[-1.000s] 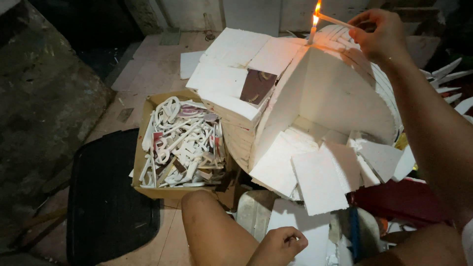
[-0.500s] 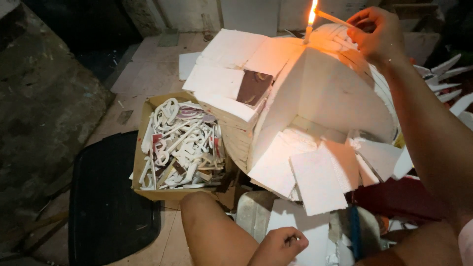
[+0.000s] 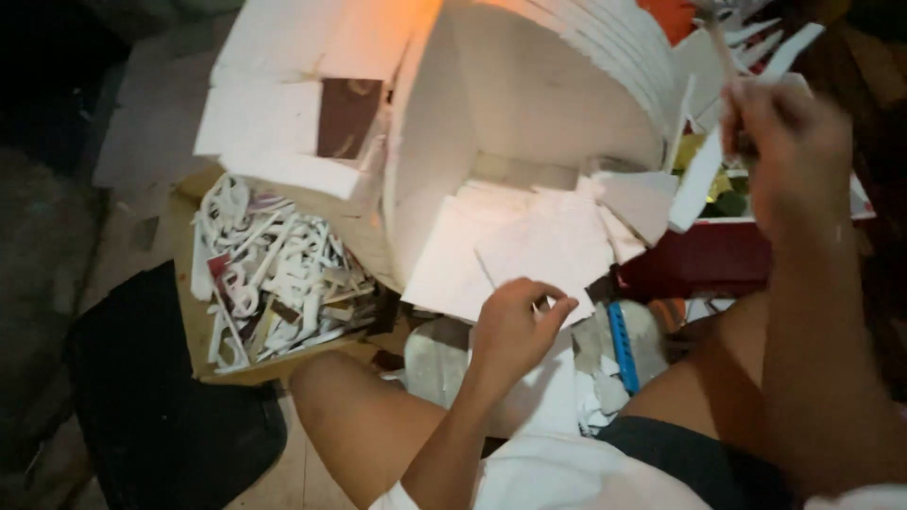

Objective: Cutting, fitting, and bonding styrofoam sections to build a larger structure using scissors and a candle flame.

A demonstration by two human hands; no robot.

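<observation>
Cardboard box [image 3: 203,321] at left, full of white cut-out scraps [image 3: 274,283]. White foam structure [image 3: 510,123] in the middle, already assembled; loose panels [image 3: 529,246] lying below. Left hand [image 3: 515,326] on a panel, fingers curled, grasp unclear. Right hand [image 3: 784,151] closed around a thin stick [image 3: 723,47]. Dim, cluttered floor [image 3: 142,161].

Cardboard box [image 3: 203,321]: open, brown, shallow, on the floor at left below the white foam stack; filled with white cut-out scraps, a few dark red. Dark red box [image 3: 704,260]: rectangular, right of centre, just behind the knee, white-edged rim partly hidden by a forearm. No labels, signs or screens can be made out.
</observation>
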